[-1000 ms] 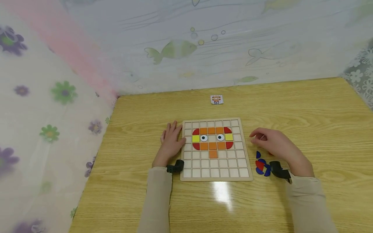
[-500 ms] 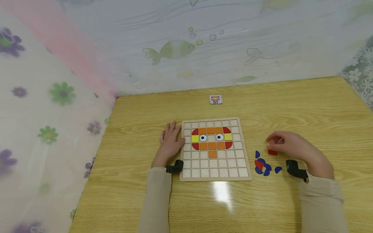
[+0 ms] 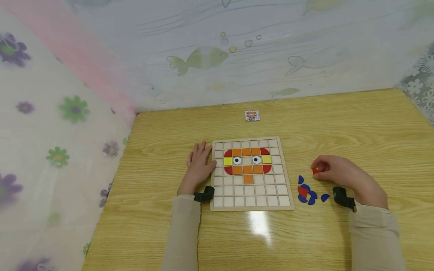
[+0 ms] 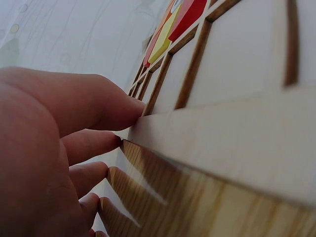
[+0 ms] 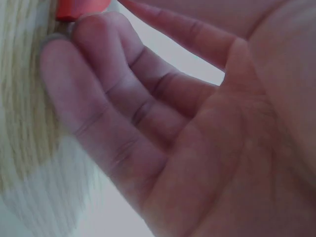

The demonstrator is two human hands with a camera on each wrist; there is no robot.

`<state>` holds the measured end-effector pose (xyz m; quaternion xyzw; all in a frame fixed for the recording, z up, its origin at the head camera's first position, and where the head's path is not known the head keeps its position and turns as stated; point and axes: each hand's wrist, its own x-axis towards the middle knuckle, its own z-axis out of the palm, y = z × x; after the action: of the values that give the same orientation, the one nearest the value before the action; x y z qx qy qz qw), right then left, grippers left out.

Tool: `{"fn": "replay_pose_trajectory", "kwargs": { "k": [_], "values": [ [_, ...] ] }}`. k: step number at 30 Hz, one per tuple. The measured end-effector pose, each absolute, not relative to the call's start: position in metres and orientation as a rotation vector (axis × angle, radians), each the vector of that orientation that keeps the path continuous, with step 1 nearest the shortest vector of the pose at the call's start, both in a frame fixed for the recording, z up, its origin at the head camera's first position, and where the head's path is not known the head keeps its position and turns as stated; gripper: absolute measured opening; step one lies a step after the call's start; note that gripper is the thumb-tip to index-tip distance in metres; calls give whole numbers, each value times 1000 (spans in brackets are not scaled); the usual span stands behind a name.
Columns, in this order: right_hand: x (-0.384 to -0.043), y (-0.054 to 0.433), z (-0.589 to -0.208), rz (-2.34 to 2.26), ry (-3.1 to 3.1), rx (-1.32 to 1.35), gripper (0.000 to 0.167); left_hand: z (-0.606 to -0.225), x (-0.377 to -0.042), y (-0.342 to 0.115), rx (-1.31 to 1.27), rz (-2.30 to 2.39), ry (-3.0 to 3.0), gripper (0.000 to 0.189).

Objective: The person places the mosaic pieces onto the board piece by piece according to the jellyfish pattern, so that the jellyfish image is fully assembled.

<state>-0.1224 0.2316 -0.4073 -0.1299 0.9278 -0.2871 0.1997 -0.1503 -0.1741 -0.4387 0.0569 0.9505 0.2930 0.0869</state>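
Note:
A wooden grid board (image 3: 239, 191) lies on the table, with orange, red and yellow tiles and two round eye pieces (image 3: 256, 160) set in its cells. My left hand (image 3: 198, 165) rests at the board's left edge. In the left wrist view its thumb (image 4: 103, 101) touches the rim, while the other fingers are spread lower down beside it. To the right of the board, my right hand (image 3: 340, 175) pinches a small red piece (image 3: 315, 171) between thumb and fingertips. Only part of that red piece (image 5: 81, 7) shows in the right wrist view.
Several loose blue pieces (image 3: 312, 200), with another red piece (image 3: 303, 192) among them, lie between board and right hand. One blue half-round piece (image 3: 325, 197) lies apart. A small pattern card (image 3: 252, 115) is behind the board. Patterned curtains (image 3: 203, 82) border the table.
My right hand has moved right, away from the board, to the red piece and now pinches it, shifted slightly from where it lay. The left hand stays on the board's edge.

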Motion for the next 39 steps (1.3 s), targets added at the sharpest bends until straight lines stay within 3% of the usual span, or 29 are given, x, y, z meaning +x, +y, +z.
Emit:
{"fn": "replay_pose_trajectory", "kwargs": {
  "k": [24,39],
  "values": [
    [-125,218,-408,-859,2689,-319,23,-439,-150,-174,160,894,2834,57],
    [-129,182,-406,-994,2666,-344,24,-437,-149,-174,149,884,2826,57]
  ]
}}
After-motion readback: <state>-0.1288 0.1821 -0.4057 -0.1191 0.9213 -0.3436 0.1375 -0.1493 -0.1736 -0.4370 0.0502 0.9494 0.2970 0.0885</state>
